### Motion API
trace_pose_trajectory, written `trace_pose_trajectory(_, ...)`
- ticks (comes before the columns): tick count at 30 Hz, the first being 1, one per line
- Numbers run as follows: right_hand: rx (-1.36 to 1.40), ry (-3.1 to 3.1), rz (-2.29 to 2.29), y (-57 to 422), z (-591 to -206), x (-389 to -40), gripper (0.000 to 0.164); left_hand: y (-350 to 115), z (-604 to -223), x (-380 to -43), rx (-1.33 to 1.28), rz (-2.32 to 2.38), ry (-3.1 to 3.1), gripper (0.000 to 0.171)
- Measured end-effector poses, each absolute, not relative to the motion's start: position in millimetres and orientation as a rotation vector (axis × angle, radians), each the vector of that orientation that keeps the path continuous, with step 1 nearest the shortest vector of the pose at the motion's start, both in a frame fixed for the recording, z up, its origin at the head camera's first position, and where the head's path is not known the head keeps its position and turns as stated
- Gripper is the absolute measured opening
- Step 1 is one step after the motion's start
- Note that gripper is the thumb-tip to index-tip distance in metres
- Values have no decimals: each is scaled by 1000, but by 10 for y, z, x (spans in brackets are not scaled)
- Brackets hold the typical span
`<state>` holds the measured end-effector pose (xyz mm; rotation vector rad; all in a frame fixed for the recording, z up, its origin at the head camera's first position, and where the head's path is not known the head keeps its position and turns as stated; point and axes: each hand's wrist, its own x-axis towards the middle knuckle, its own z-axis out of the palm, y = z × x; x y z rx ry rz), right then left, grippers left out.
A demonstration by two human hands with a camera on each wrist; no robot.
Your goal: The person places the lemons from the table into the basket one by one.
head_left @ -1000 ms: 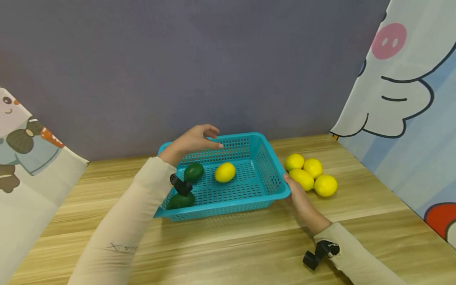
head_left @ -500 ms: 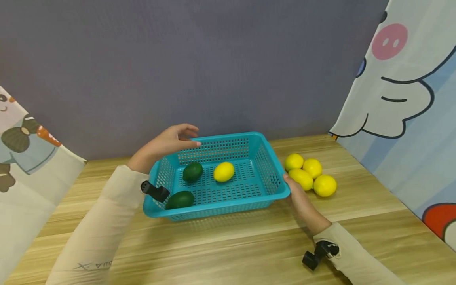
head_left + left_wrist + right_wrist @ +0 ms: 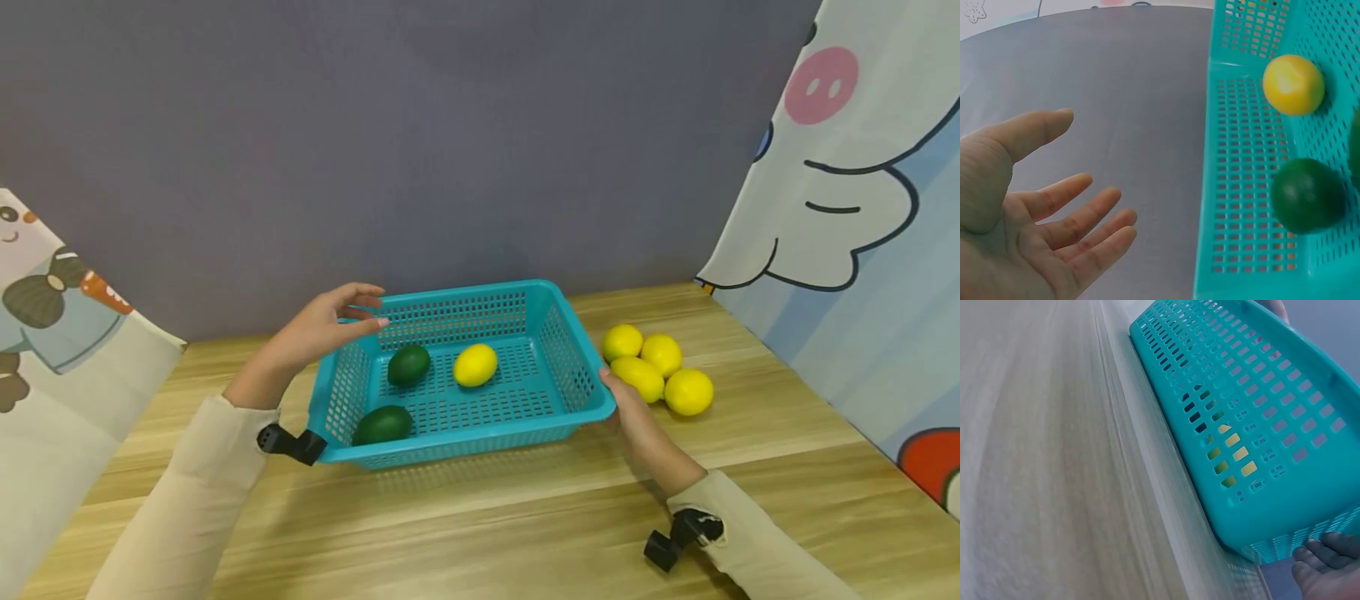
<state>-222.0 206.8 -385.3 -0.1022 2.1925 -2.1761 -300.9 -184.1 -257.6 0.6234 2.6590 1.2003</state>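
A turquoise plastic basket (image 3: 480,432) with slotted walls sits on the table. Inside it lie a yellow lemon (image 3: 475,365) and two dark green avocados, one avocado (image 3: 408,365) toward the back and the other avocado (image 3: 383,425) at the front left corner. My left hand (image 3: 318,327) hovers at the basket's back left corner, fingers spread and holding nothing; in the left wrist view its palm (image 3: 1029,250) is apart from the basket wall. My right hand (image 3: 630,412) holds the basket's right side at the rim, its fingers (image 3: 1329,550) against the outer wall.
Several yellow lemons (image 3: 637,379) are clustered on the wooden table (image 3: 480,525) right of the basket. A grey backdrop (image 3: 480,150) stands close behind it. Cartoon-printed cloths hang at the left and the right (image 3: 847,208).
My left hand has moved left, from above the basket's back edge to its back left corner. My right hand stays at the right rim, and the basket and fruit hold their places.
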Motion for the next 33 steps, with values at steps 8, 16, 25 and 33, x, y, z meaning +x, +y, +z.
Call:
trace_pose_trajectory(8, -66, 2180, -2167, 2077, -3811, -2219, 60, -2059, -2667, -2942, 590, 1265, 2704, 57)
trace_pose_trajectory(16, -116, 2142, -2282, 2169, -3764, -2214, 33, -2224, -2733, -2905, 543, 1312, 2722, 59)
trace_pose_trajectory(25, -219, 2368, -2110, 2216, -3779, -2236, 62, -2365, -2807, -2871, 485, 1343, 2753, 59)
trace_pose_trajectory(33, -321, 2426, -2161, 2262, -3741, -2225, 57, -2443, -2938, -2885, 415, 1374, 2717, 64)
